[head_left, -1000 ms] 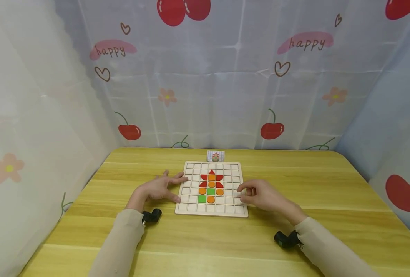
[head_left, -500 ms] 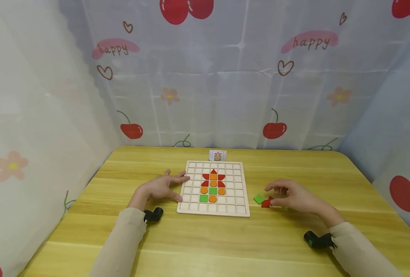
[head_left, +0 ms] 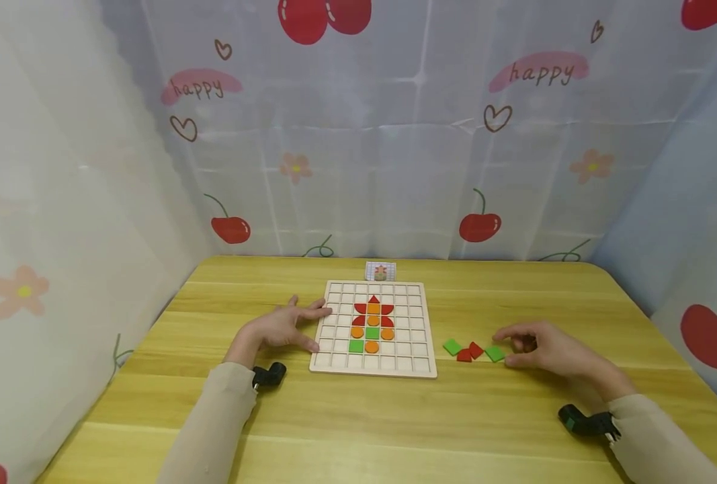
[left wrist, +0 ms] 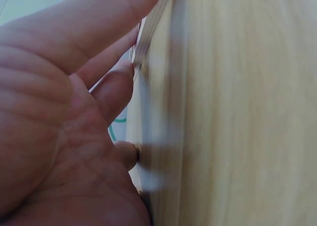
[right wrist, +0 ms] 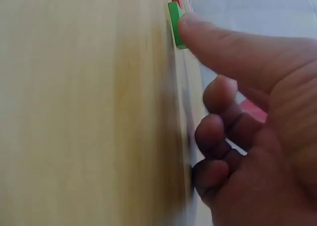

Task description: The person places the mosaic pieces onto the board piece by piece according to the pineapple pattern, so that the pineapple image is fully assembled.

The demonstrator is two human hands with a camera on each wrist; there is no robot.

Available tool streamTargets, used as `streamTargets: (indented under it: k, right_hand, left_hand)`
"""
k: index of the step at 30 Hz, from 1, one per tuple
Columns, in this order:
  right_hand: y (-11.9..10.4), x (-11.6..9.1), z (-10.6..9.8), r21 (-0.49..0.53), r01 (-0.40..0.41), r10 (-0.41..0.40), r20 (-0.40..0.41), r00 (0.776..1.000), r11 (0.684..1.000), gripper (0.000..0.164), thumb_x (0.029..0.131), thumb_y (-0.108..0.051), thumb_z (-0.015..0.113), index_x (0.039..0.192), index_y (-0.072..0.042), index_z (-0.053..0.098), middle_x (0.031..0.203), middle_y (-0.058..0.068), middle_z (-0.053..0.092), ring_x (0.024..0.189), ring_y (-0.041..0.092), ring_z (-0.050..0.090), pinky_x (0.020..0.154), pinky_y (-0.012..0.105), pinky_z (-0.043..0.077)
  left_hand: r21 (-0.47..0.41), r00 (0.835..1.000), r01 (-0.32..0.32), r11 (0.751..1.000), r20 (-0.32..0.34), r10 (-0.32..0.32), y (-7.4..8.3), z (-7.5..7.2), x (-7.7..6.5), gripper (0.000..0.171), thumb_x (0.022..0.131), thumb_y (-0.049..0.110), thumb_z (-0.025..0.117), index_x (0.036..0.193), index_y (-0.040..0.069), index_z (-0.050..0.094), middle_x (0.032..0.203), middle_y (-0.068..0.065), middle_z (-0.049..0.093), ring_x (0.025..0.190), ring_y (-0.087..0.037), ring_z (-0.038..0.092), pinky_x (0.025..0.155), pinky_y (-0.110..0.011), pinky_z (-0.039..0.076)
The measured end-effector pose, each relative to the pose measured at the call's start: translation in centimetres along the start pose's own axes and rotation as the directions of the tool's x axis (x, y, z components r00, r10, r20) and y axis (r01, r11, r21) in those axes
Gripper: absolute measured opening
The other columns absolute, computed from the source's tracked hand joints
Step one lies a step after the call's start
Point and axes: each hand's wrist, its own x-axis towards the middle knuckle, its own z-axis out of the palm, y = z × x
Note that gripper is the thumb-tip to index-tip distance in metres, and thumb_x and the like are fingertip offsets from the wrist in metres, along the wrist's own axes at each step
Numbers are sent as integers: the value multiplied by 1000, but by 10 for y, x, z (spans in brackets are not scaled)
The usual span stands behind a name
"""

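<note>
A pale wooden grid board (head_left: 404,349) lies mid-table, bearing a figure of red pieces (head_left: 361,309), orange pieces (head_left: 371,347) and green squares (head_left: 356,346). My left hand (head_left: 282,327) rests with spread fingers, thumb and index fingertips at the board's left edge. Right of the board, a green square tile (head_left: 451,347), two red tiles (head_left: 464,355) and another green tile (head_left: 494,353) lie on the table. My right hand (head_left: 548,348) is beside that last tile; in the right wrist view its thumb tip is right at the green tile (right wrist: 175,25), the other fingers loosely bent.
Behind the board is a small printed card (head_left: 380,271) with a figure on a grid. A cherry-printed curtain (head_left: 382,168) stands around the wooden table (head_left: 358,430). Each wrist carries a black camera.
My right hand has moved right, from over the board's right edge to the loose tiles, which now show. My left hand stays at the board's edge; the figure on the board is unchanged.
</note>
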Motion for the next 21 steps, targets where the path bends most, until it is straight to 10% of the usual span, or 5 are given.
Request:
streamTargets:
  k: [21]
  right_hand:
    - [1, 1, 3, 27, -1, -1, 58, 998, 1000, 28, 94, -22, 76, 119, -10, 73, 80, -1, 50, 70, 5, 45, 60, 26, 37]
  left_hand:
    - [-8, 1000, 3, 1000, 0, -3, -2, 1, 2, 83, 82, 38, 85, 155, 39, 46, 172, 16, 16, 159, -39, -20, 117, -78, -6]
